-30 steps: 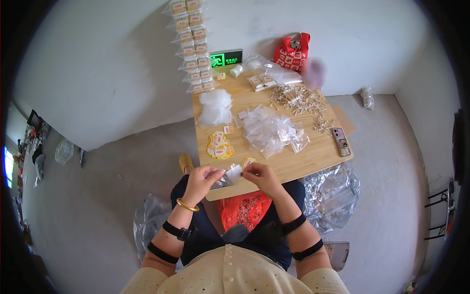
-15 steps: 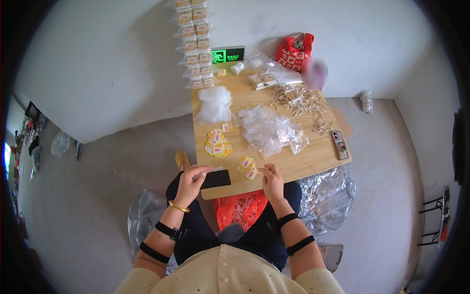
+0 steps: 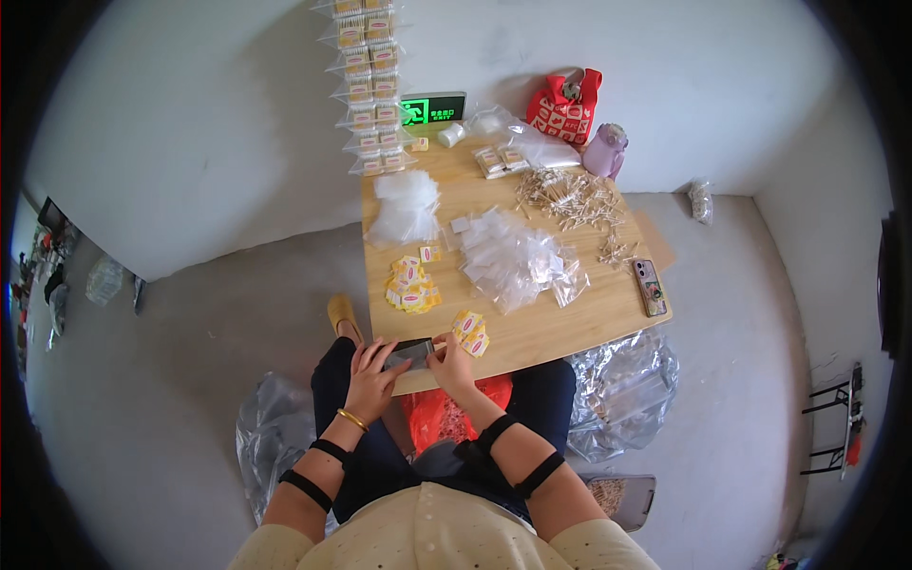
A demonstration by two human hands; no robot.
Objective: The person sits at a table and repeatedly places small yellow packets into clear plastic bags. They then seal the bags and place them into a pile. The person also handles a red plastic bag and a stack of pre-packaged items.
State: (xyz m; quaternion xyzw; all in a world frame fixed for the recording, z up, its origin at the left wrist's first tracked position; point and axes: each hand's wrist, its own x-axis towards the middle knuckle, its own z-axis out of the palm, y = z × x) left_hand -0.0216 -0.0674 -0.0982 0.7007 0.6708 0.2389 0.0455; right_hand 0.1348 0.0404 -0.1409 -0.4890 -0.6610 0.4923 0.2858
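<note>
My left hand (image 3: 372, 369) lies over a small clear plastic bag (image 3: 408, 355) and holds it against a black pad (image 3: 414, 344) at the table's near edge. At the bag's right end, my right hand (image 3: 453, 365) has its fingers pinched together. What sits between those fingers is too small to make out. Just beyond the right hand is a small stack of yellow-and-white cards (image 3: 471, 332). A bigger heap of the same cards (image 3: 412, 287) lies farther left.
On the wooden table (image 3: 532, 337) are loose clear bags (image 3: 508, 261), stacked bags (image 3: 406, 207), cotton swabs (image 3: 570, 198) and a phone (image 3: 651, 288). Filled packs (image 3: 370, 90) hang at the back left. A red plastic bag (image 3: 442, 413) is below the near edge.
My left hand has brought the clear bag down onto the black pad. My right hand has moved left from beside the small card stack to the bag's end. The view has shifted slightly.
</note>
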